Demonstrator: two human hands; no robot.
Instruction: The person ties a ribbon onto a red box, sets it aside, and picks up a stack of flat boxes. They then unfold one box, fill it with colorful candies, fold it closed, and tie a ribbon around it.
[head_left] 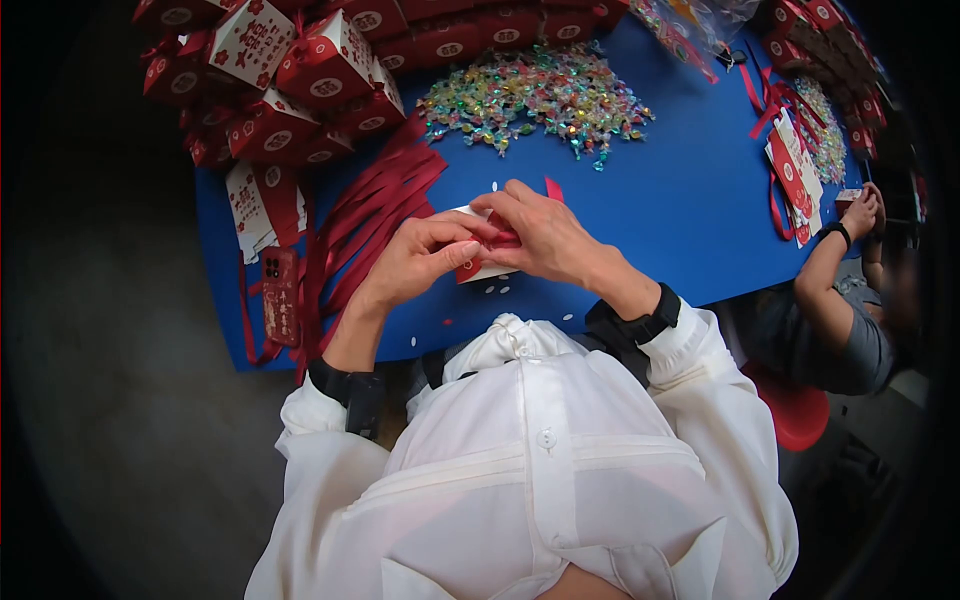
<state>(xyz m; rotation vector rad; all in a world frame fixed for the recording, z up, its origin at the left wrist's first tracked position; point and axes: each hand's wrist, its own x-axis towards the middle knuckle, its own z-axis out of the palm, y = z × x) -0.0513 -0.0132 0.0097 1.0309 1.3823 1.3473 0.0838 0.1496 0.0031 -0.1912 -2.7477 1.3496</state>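
Both my hands meet over a small red and white box (pixel 468 271) near the front edge of the blue table. My left hand (pixel 424 254) reaches over the box's left side, its fingers bent onto the red ribbon (pixel 503 240) on top. From the right, my right hand (pixel 545 235) pinches the same ribbon, thumb and fingers close together. A ribbon end sticks out behind my right hand. The fingers cover much of the box.
Stacked red boxes (pixel 325 75) fill the back left, beside a pile of wrapped candies (pixel 540 95). Loose ribbons (pixel 375 225), flat cards (pixel 262 205) and a phone (pixel 280 297) lie left. At right, another person's hands (pixel 862 212) hold a small box near more cards and candies.
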